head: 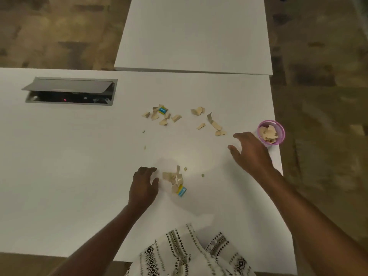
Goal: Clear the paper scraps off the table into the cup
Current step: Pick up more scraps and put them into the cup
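Head view: hands (143,187) (251,151) empty over scraps (175,180), cup (271,132) beside right

Tan scraps (172,181) lie in a near heap with one blue-yellow bit, two looser far clusters (161,114) spread on the white table (79,166), while the upright pink cup (271,132) at the right edge holds more.

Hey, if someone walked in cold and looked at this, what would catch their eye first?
Probably the tan paper scraps strewn over the white table, with a small heap between the left hand and the open right hand. Next, the pink cup at the table's right edge, already holding scraps. The open metal cable hatch at far left also stands out.
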